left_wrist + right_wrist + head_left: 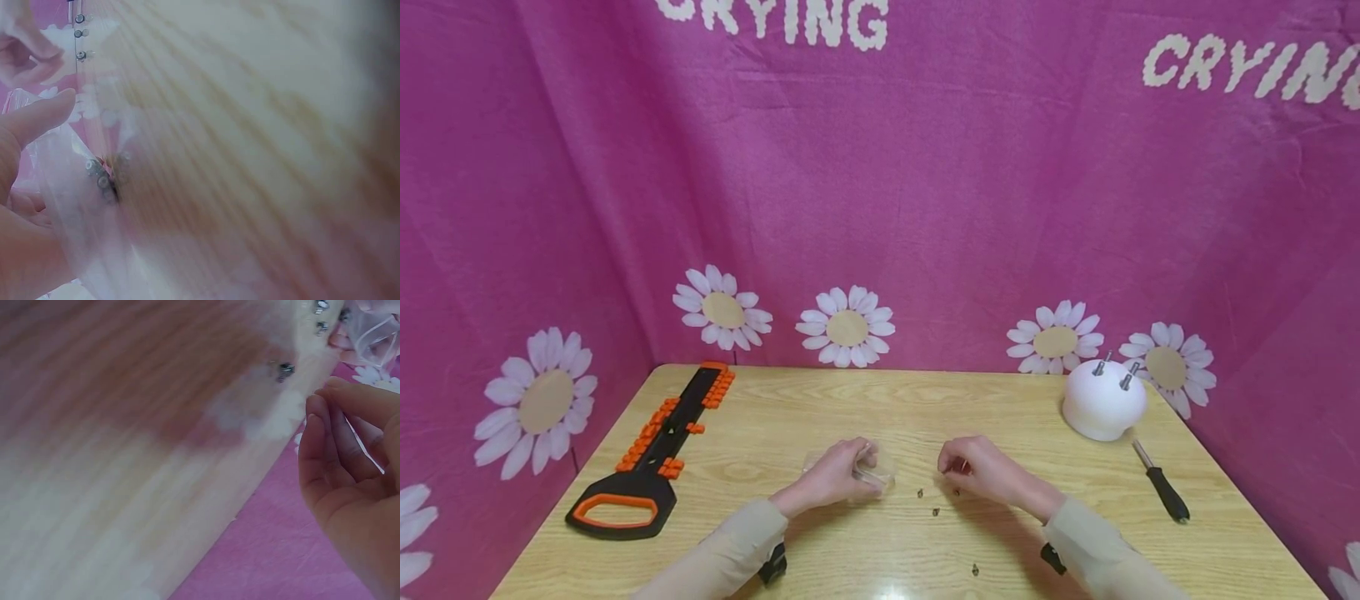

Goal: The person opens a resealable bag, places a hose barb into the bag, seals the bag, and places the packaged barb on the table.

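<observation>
At lower centre of the head view, we see the left hand [835, 473] curling thumb and fingers round a clear, crinkled plastic bag [884, 468]. Just right of centre, the right hand [983, 469] has thumb and fingertips together; we cannot tell whether they pinch anything. Small dark metal fittings [936, 512] lie near it on the pale wood-grain table [865, 558]. At right we find a black-handled metal screwdriver [1166, 493].
</observation>
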`<state>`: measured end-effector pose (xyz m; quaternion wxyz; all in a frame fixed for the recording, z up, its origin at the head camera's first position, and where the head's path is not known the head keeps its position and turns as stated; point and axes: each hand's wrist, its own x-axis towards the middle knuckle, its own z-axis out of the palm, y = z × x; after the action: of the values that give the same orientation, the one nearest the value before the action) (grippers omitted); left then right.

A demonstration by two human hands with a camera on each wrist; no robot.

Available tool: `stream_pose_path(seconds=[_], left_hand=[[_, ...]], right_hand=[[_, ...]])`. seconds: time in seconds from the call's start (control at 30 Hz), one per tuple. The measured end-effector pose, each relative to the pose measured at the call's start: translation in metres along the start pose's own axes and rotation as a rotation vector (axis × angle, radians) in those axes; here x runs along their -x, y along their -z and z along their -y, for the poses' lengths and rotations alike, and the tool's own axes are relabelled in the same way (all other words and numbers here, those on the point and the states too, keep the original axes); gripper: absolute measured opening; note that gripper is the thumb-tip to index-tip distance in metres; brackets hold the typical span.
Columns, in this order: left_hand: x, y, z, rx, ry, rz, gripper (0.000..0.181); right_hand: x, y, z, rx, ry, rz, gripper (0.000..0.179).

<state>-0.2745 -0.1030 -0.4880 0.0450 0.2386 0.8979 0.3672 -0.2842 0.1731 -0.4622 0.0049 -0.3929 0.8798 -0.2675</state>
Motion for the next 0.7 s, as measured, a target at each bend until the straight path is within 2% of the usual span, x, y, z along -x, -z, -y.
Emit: stream_pose_path(seconds=[0.37,0.7], left_hand=[[0.0,0.0,0.0,-0.014,-0.007,-0.001,0.051],[0.0,0.0,0.0,-0.006,-0.004,0.004,0.05]], right_hand=[[0.022,0.0,-0.013,0.01,-0.013,0.025,0.01],[0.026,-0.006,-0.017,0.088,0.045,-0.037,0.008]])
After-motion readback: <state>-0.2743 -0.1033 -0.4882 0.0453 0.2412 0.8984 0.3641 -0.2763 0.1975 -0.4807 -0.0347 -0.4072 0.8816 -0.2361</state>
